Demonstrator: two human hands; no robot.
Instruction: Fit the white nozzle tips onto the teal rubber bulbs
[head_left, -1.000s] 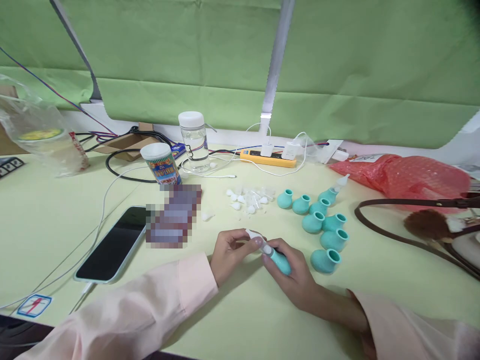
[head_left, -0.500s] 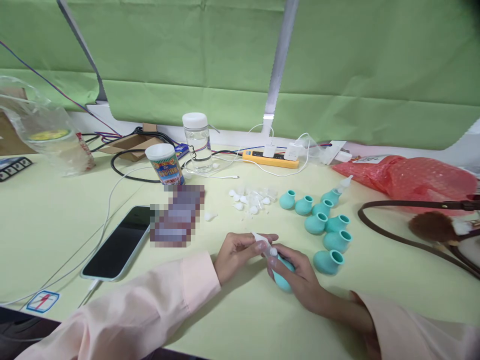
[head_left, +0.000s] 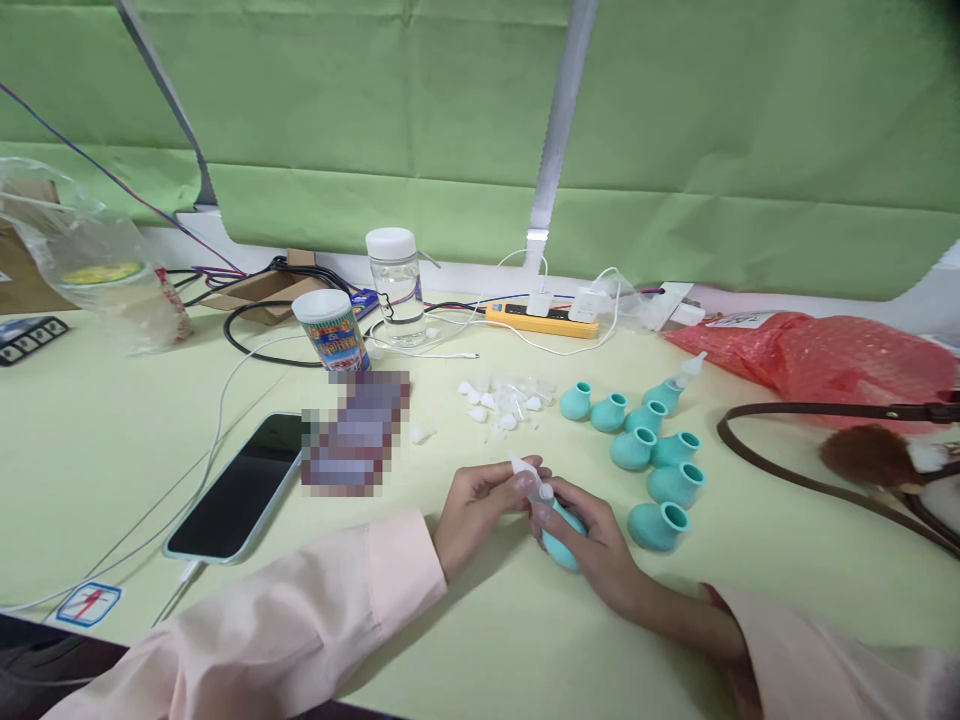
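My right hand is wrapped around a teal rubber bulb, its neck end turned up toward my left hand. Between thumb and fingers, my left hand pinches a translucent pointed nozzle at the bulb's neck. A small whitish round piece shows there; fingers hide how the parts meet. To the right stand several open-necked teal bulbs. One bulb at the back has a nozzle in its neck. Beyond my hands lies a pile of small white and clear pieces.
A phone on a cable lies at left, beside a blurred-out item. Behind are a printed tub, a water bottle and a yellow power strip. A red plastic bag and a brown strap lie at right.
Both hands, with the bulb and nozzle, have shifted up slightly. My left fingers have curled in more around the nozzle. The other things stay in place.
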